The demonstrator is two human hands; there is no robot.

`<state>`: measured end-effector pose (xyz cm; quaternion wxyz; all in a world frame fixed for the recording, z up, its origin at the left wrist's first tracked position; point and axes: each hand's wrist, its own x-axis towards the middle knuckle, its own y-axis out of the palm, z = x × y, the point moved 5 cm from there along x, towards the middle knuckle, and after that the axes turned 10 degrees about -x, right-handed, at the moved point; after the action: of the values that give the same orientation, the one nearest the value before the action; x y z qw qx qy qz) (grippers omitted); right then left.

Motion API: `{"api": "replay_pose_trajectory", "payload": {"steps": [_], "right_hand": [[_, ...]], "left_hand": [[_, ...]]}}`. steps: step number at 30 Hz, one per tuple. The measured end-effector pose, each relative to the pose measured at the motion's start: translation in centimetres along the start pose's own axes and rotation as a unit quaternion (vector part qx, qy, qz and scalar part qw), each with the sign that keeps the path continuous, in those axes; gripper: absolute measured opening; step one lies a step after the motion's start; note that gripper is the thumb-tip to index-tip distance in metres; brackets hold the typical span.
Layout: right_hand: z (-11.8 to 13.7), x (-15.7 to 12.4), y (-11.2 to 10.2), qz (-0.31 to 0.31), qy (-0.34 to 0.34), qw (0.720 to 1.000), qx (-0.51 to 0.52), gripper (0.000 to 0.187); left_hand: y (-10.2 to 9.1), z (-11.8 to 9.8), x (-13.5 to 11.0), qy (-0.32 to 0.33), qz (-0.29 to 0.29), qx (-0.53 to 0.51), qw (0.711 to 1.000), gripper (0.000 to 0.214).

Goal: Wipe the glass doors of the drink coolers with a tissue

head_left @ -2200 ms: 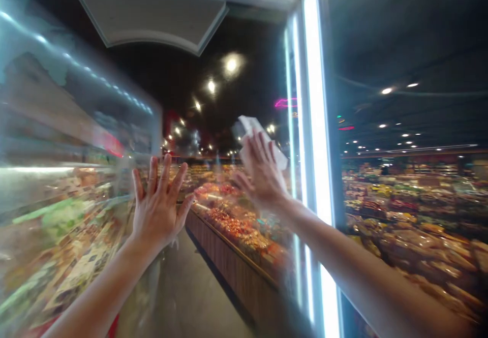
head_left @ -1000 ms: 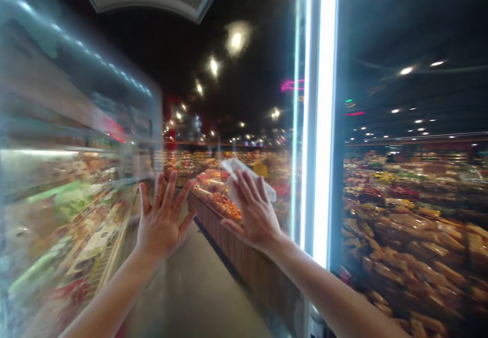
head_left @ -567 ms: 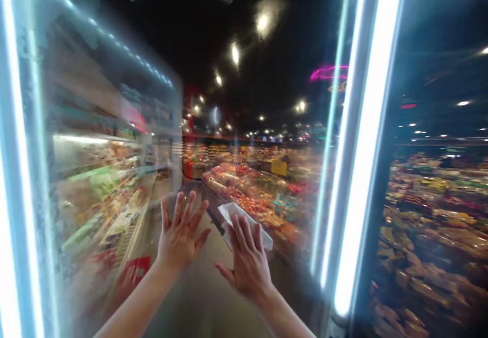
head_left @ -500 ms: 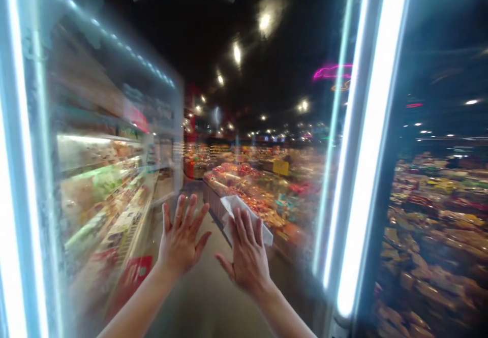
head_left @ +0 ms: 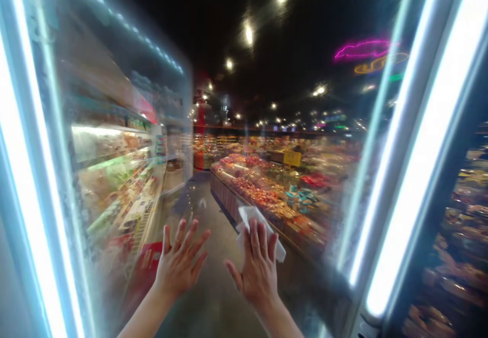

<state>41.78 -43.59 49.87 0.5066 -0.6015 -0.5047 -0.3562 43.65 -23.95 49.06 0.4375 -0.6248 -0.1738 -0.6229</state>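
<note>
My left hand [head_left: 182,259] lies flat toward a clear glass pane, fingers spread, with nothing in it. To its right, my right hand [head_left: 258,262] holds a folded white paper towel [head_left: 280,251] pressed under its fingers against the glass. The towel sticks out above the fingertips and past the right side of the hand. Part of it is hidden behind the fingers. Bright white light tubes [head_left: 427,145] run up the frame on the right, and more light tubes [head_left: 28,170] stand on the left.
Through the glass, a refrigerated shelf unit [head_left: 125,185] with packaged food lines the left. A display stand [head_left: 247,185] heaped with packaged goods stands along the aisle floor [head_left: 198,206]. A yellow sign [head_left: 292,158] rises above the goods. The surroundings are blurred.
Both hands sit lower in the view, with the right hand and towel also farther right. The background and the right light tubes have shifted right as the view turned.
</note>
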Motion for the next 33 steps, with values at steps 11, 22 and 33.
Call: {"api": "replay_pose_trajectory", "payload": {"steps": [11,22,33], "right_hand": [[1.3,2.7,-1.6,-0.002,0.041,0.999,-0.017,0.088],[0.3,8.3,-3.0,-0.004,0.108,0.994,-0.015,0.084],[5.8,6.1,-0.9,0.008,0.114,0.993,0.021,0.087]], "left_hand": [[-1.0,-0.7,0.5,-0.016,-0.008,-0.029,0.999,0.069],[-4.0,2.5,2.4,-0.166,-0.046,-0.031,0.985,0.080],[-3.4,3.4,0.4,-0.136,-0.007,-0.022,0.991,0.084]]}}
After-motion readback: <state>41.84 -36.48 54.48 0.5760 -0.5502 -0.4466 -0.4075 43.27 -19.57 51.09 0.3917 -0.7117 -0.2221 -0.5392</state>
